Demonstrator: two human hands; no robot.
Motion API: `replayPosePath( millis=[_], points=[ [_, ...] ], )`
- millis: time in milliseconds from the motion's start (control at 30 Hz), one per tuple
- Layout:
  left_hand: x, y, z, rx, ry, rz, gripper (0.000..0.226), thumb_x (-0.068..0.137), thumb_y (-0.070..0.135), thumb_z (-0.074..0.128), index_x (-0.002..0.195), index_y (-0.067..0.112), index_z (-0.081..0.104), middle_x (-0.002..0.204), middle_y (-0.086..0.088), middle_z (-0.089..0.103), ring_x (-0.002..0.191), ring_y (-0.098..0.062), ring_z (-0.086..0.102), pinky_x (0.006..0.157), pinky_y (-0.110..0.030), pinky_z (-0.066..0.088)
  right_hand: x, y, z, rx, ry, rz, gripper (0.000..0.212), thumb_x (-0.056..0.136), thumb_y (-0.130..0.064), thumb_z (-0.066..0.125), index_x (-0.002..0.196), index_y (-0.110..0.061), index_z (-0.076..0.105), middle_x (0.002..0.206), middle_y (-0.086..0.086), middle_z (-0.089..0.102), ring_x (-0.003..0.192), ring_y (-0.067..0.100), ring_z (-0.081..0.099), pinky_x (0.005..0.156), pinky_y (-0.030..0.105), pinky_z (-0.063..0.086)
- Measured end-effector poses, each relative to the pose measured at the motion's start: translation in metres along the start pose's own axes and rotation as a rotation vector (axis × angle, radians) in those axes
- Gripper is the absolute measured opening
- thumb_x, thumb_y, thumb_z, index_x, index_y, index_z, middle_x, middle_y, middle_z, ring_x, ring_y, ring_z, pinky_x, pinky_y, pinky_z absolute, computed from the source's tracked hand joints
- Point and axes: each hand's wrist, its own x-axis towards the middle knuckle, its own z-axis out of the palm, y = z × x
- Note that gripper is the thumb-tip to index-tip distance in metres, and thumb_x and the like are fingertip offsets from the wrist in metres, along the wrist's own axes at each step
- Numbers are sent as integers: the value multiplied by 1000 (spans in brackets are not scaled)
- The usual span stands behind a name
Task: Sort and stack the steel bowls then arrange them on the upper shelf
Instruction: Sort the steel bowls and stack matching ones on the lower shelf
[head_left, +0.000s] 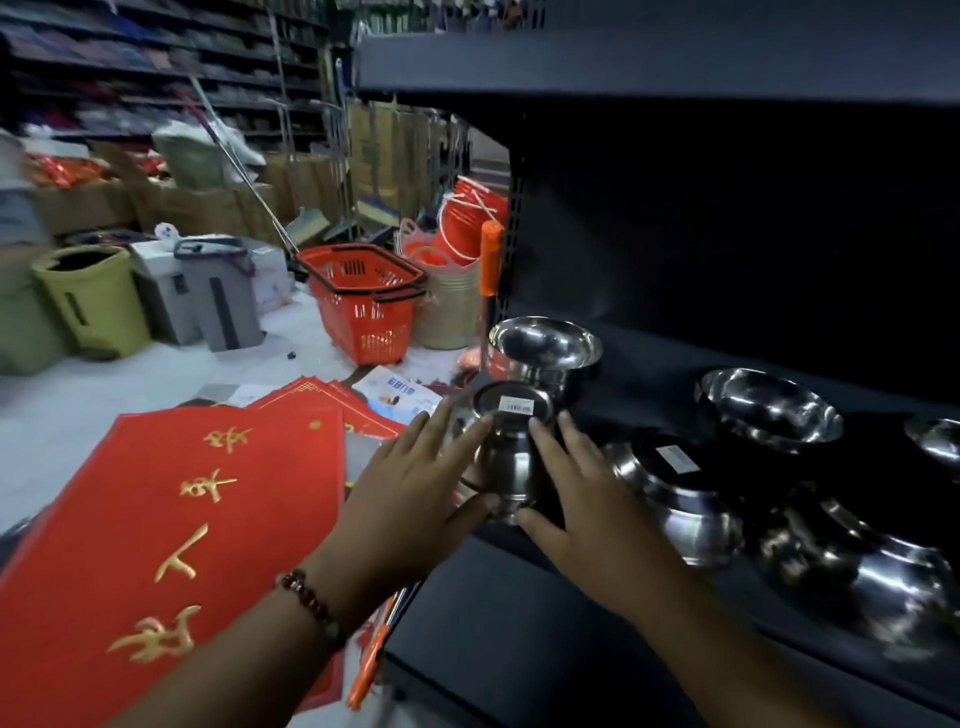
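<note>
2 hands meet at frame centre: the left hand (415, 483) and right hand (576, 488) press straight fingers against opposite sides of an upturned stack of steel bowls (511, 447), its labelled base facing up, at the front left edge of the dark shelf (519, 623). To the right lie more bowls: 1 inverted bowl (675, 493) and 1 upright bowl (769, 405). Just behind the stack stands another upright bowl (543, 345). Lower left, a red mat (171, 519) covers the floor; farther back sits a red basket (369, 301).
</note>
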Motion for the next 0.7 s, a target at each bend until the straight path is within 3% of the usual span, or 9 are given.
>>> replayPosePath(
  millis=[333,533,700],
  points=[
    [27,-2,16,-270,0,-17,108,68,82,53,153,48,-4,165,5,-11,150,-19,15,110,-37,36,10,2,11,70,30,5,91,89,-42,59,152,-44,-7,162,-13,-21,152,17,-7,115,43,28],
    [31,-5,21,-403,75,20,105,60,74,65,151,43,22,165,6,5,144,-19,33,102,-33,43,11,5,13,113,41,6,92,86,-45,63,149,-48,-4,162,-17,-17,151,13,-7,116,42,27],
    [29,-5,18,-452,135,-5,110,50,86,63,147,44,33,163,14,13,141,-12,34,97,-30,42,10,6,13,182,88,-4,89,85,-46,63,148,-50,0,162,-21,-11,151,9,0,116,47,30]
  ],
)
